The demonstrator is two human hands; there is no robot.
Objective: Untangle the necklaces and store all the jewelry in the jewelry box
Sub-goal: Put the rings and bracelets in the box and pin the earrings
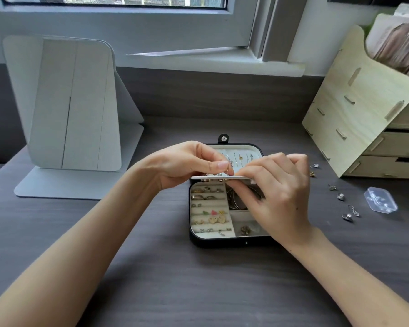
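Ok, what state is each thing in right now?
jewelry box: open, partly filled.
inner panel: raised edge-on, held by both hands.
left hand: pinching at the panel's edge.
right hand: gripping the panel's right end.
loose earrings: on the table, outside the box.
wooden drawers: shut.

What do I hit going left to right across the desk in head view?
Order: grey stand → jewelry box → loose earrings → clear case. Omitted: left hand and right hand overlap the box; organizer spans earrings and case.
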